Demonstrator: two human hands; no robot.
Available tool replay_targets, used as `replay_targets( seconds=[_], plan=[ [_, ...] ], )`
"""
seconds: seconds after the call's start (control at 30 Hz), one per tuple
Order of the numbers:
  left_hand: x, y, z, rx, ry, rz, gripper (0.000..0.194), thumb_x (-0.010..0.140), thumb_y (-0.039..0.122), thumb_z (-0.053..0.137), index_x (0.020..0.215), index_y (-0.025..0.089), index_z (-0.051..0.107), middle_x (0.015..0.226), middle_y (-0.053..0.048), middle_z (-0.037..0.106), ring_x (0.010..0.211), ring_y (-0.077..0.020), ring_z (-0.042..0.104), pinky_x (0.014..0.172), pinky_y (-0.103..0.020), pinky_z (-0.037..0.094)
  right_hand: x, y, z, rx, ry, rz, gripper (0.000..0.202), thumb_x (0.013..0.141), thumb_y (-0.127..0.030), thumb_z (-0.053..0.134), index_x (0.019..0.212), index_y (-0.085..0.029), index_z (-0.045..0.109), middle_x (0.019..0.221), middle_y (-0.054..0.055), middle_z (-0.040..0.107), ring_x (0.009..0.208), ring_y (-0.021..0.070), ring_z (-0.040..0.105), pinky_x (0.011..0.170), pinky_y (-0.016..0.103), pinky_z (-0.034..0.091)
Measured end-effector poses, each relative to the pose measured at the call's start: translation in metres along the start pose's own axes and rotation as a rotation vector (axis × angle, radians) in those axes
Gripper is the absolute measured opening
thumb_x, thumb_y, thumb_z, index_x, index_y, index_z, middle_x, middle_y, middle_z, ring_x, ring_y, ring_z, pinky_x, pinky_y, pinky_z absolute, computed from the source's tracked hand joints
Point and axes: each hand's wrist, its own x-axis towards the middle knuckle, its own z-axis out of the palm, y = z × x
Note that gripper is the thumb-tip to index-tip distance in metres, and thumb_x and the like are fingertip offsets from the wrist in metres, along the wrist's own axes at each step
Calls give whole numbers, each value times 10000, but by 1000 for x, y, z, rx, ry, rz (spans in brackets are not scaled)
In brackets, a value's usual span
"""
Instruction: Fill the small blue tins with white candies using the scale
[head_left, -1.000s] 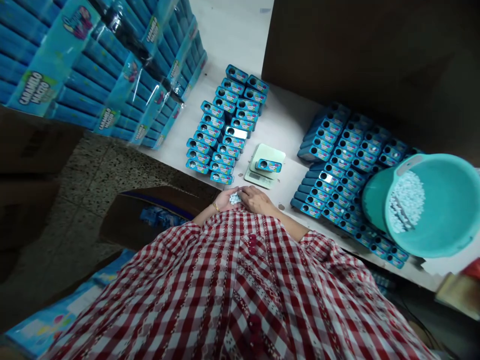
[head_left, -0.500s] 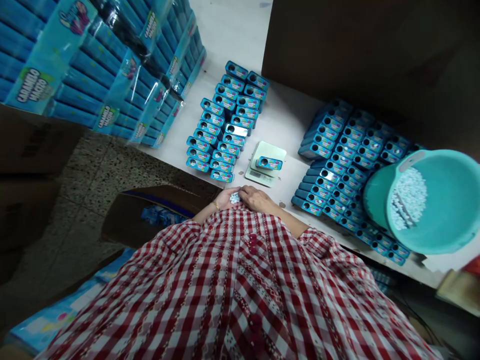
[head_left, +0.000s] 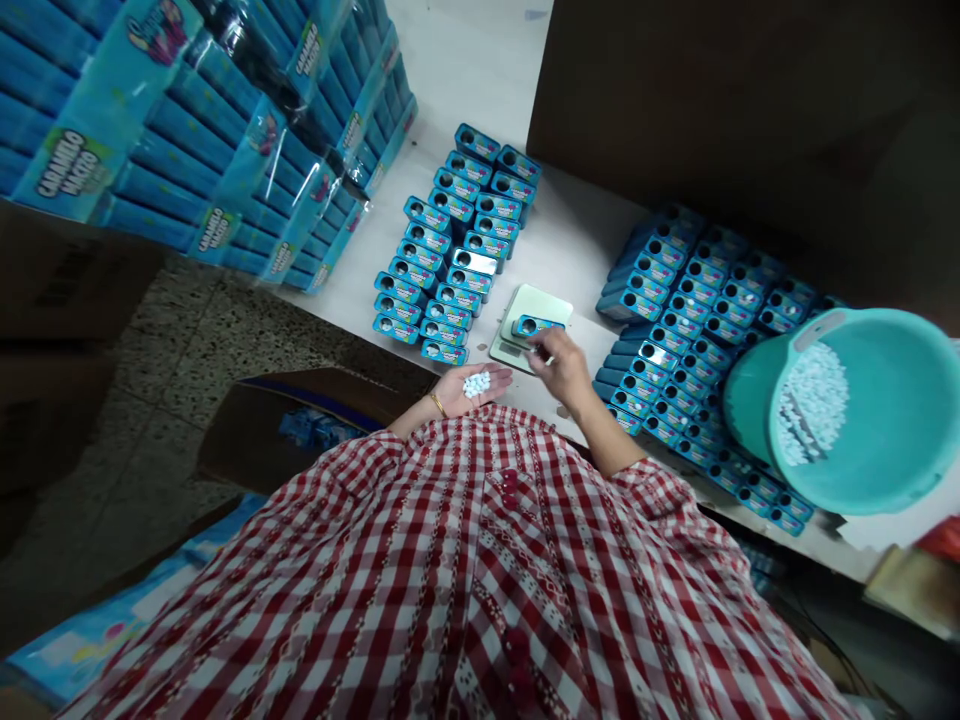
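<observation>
Beside scale (head_left: 529, 298), L hand (head_left: 454, 386) flat, bearing pellets (head_left: 476, 384); R hand (head_left: 565, 366) by scale's box (head_left: 534, 325), grip unclear; prob. transfer, needs aim.

Right hand (head_left: 564, 368) is no longer resting against left hand (head_left: 452, 393); now reaching over near edge of scale (head_left: 534, 298), fingertips bending close to blue box (head_left: 531, 326), contact unclear. Left hand is now lying uncovered, palm up, fingers extending, more of the pale pellets (head_left: 476, 384) showing.
</observation>
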Motion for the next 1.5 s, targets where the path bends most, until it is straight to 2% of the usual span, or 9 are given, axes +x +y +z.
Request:
replay_targets(
  seconds=[0.2, 0.37, 0.43, 0.6, 0.83, 1.1, 1.23, 1.37, 1.5],
  plan=[
    [2, 2, 4, -22, -44, 13, 297, 888, 160, 361, 949, 62, 635, 935, -162, 706, 964, -222, 662, 897, -355, 470, 31, 30, -7, -101, 1, -29, 179, 866, -231, 503, 961, -185, 648, 932, 71, 617, 854, 172, 574, 795, 289, 478],
    [3, 0, -1, -57, -39, 10, 301, 892, 163, 362, 974, 55, 631, 931, -157, 704, 951, -215, 662, 909, -356, 462, 18, 21, 1, -197, 59, -38, 276, 923, -243, 410, 1040, -179, 652, 1000, 109, 635, 952, 208, 567, 858, 342, 479],
    [3, 0, 0, -90, -23, 16, 311, 900, 170, 356, 997, 57, 629, 867, -138, 706, 902, -206, 670, 893, -357, 473, 6, 3, 9, -211, -19, -101, 295, 928, -230, 391, 1080, -179, 640, 1050, 120, 627, 993, 211, 556, 876, 346, 478],
    [1, -3, 0, -128, 4, -5, 360, 935, 240, 327, 1038, 72, 629, 752, -93, 691, 785, -180, 676, 801, -321, 513, -11, -41, 38, -324, -445, -226, 346, 893, -122, 398, 1196, -122, 566, 1146, 151, 582, 1004, 214, 545, 908, 358, 471],
    [2, -9, -16, -61, 67, 11, 256, 905, 189, 414, 829, 84, 635, 664, -72, 666, 673, -159, 660, 755, -306, 521, -9, -47, 40, -356, -542, -111, 304, 896, -129, 410, 1166, -138, 550, 1127, 117, 550, 985, 194, 543, 773, 284, 517],
    [2, -6, -11, -66, 23, -2, 236, 889, 134, 415, 852, 75, 640, 673, -76, 670, 630, -147, 646, 690, -283, 527, -19, -35, 40, -180, -454, -135, 300, 916, -157, 396, 1163, -159, 565, 1133, 113, 579, 1039, 191, 537, 825, 307, 510],
    [4, -5, -8, -80, -4, 0, 254, 891, 135, 401, 872, 69, 645, 689, -84, 674, 637, -147, 653, 699, -284, 526, -21, -24, 32, -48, -290, -130, 282, 925, -226, 398, 1097, -192, 619, 1071, 99, 604, 990, 181, 572, 854, 313, 503],
    [5, -1, 0, -56, -32, 9, 305, 898, 166, 374, 978, 51, 645, 819, -132, 701, 828, -191, 678, 838, -336, 503, -6, -6, 10, -3, -36, -55, 223, 883, -224, 474, 1019, -197, 648, 994, 83, 626, 944, 177, 592, 853, 310, 497],
    [4, 1, 5, -32, -53, 42, 307, 887, 177, 394, 1021, 59, 644, 937, -151, 703, 979, -214, 651, 925, -358, 464, 17, 11, -4, -63, 15, 20, 210, 835, -174, 515, 984, -177, 663, 924, 76, 635, 858, 175, 599, 807, 299, 495]
  ],
)
